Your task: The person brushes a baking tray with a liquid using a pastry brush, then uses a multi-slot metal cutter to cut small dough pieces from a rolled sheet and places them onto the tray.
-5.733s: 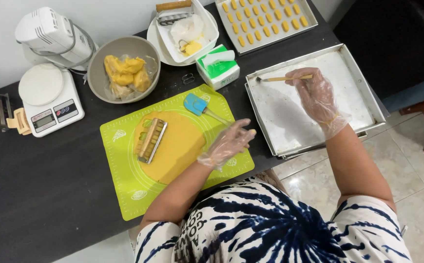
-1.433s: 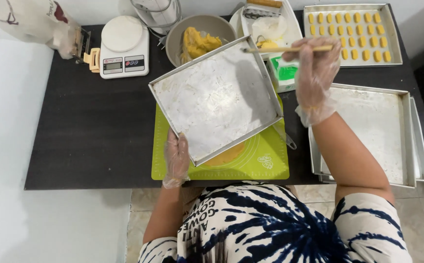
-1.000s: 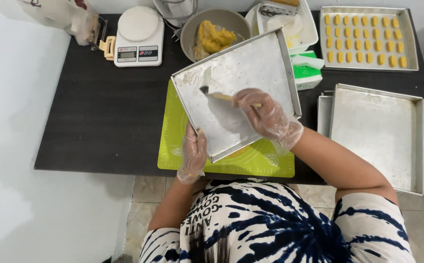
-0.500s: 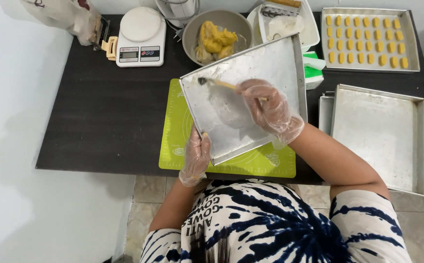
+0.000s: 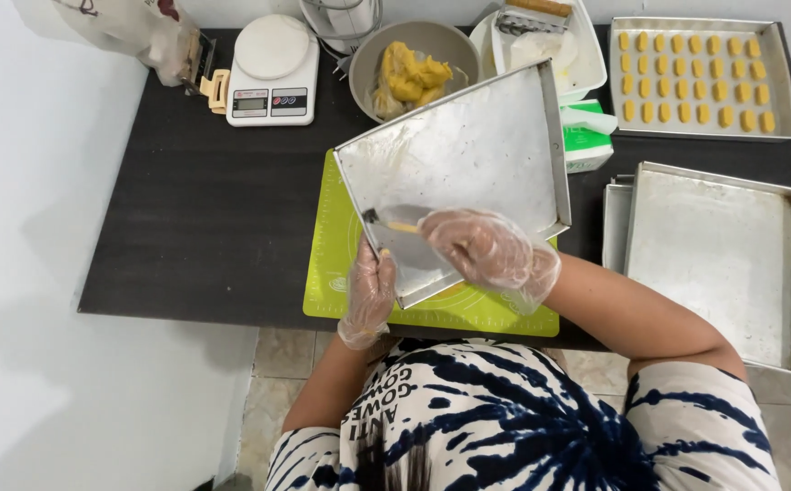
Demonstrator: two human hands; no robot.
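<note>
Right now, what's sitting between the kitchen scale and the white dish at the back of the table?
In the head view, a grey bowl of yellow dough sits between the kitchen scale and the white dish, with a mixer base just behind it.

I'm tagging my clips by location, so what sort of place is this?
Most likely a home baking spot: a kitchen scale, a bowl of yellow dough and a tray of shaped dough pieces sit on a dark table.

Light: bright, even, probably from overhead | glare: we see dull sheen on the tilted tray | shadows: soft | focus: sharp, edges slightly bowed
</note>
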